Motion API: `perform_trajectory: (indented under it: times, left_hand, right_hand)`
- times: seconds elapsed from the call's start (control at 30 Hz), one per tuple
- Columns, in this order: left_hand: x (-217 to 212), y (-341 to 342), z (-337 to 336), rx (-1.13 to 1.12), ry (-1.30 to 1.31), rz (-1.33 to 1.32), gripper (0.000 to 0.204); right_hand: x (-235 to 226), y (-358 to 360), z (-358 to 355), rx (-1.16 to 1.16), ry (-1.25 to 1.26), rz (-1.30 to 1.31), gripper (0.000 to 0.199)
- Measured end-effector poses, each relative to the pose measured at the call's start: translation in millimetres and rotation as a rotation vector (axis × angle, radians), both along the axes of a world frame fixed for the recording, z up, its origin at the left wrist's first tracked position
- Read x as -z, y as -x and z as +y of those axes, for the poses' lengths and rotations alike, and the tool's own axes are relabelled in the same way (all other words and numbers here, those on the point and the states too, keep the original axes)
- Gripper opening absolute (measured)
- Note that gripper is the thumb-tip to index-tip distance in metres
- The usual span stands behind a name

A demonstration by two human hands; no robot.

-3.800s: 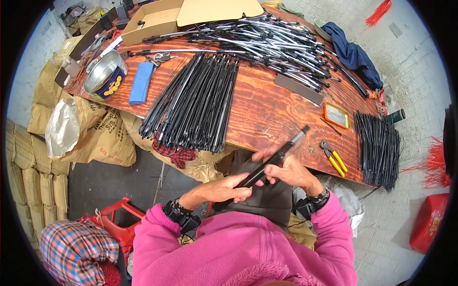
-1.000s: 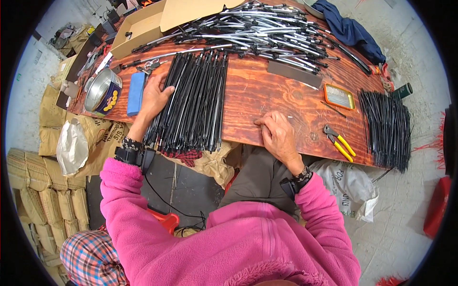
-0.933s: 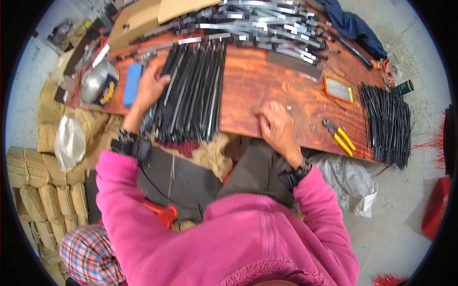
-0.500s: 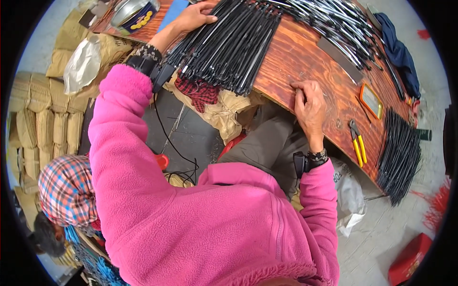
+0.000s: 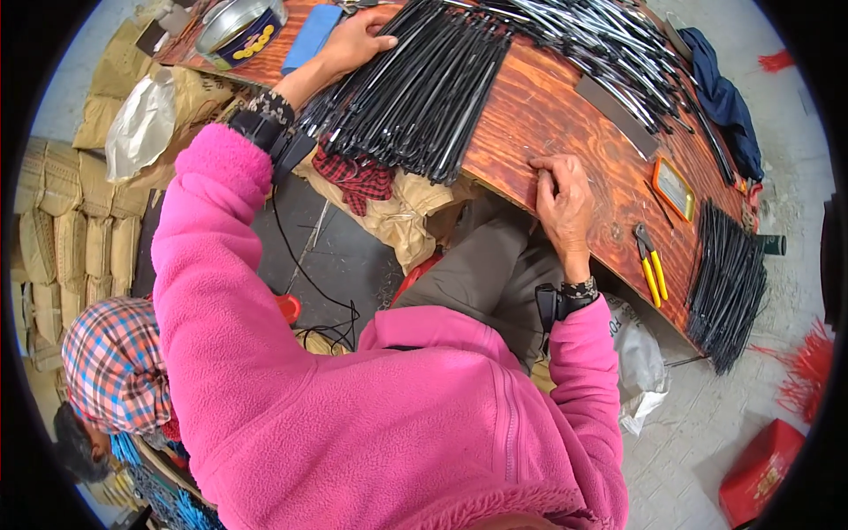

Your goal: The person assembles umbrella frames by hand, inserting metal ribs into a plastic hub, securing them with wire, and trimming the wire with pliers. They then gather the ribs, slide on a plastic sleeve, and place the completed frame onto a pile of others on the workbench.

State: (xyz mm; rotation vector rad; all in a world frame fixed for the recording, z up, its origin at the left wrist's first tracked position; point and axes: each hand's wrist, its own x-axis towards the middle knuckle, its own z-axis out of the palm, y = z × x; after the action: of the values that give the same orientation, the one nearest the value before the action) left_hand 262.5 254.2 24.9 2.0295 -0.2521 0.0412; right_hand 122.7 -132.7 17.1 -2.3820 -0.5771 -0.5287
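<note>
A wide layer of long, thin, glossy black strips [image 5: 415, 97] lies side by side on the wooden table [image 5: 530, 102], its lower ends reaching past the near edge. My left hand [image 5: 353, 44] rests at the upper left side of this layer, thumb out over the strips and fingers apart, gripping nothing that I can see. On the right, my right hand [image 5: 565, 199] lies at the table's near edge. Its index finger stretches left over the wood, the thumb stands apart from it, and the other fingers bend underneath, partly hidden. Nothing shows between thumb and index finger.
Yellow-handled pliers [image 5: 652, 265], an orange-rimmed case [image 5: 675, 189] and a bundle of thin black strands [image 5: 726, 287] lie at right. A shiny pile of strips [image 5: 601, 53] and a grey bar [image 5: 617, 115] are farther back. A tin [image 5: 240, 34] stands left. Another person's checked head covering [image 5: 119, 362] shows lower left.
The whole view has shifted slightly, so the table things sit a little farther left. Both hands keep nearly the same places and poses; the strips look unchanged.
</note>
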Motion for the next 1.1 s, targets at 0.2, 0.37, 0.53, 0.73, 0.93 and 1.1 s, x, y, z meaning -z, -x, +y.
perform_trajectory:
  times: [0.2, 0.37, 0.53, 0.73, 0.93, 1.1]
  left_hand:
    - [-12.9, 13.5, -9.3, 0.003, -0.419, -0.117, 0.055]
    - [2.3, 25.4, 7.4, -0.020, -0.611, -0.311, 0.058]
    - [19.8, 28.0, 6.3, -0.001, -0.735, -0.416, 0.061]
    - [-12.8, 34.2, 2.4, 0.109, -0.589, -0.310, 0.063]
    - [-78.2, 121.8, -120.3, 0.180, -0.494, -0.481, 0.058]
    - [-72.5, 183.8, -230.9, 0.448, -0.327, -0.363, 0.050]
  right_hand:
    - [-0.9, 3.0, -1.4, 0.028, 0.010, 0.015, 0.010]
    - [-0.7, 3.5, 3.1, 0.008, 0.000, 0.013, 0.010]
    - [-3.4, 5.1, -0.7, 0.019, -0.040, 0.000, 0.010]
    - [20.2, -2.4, -3.6, -0.012, -0.183, -0.166, 0.011]
    - [30.5, 11.8, -28.0, -0.043, -0.234, -0.244, 0.009]
    - [-19.2, 60.5, -85.1, 0.024, -0.311, -0.258, 0.010]
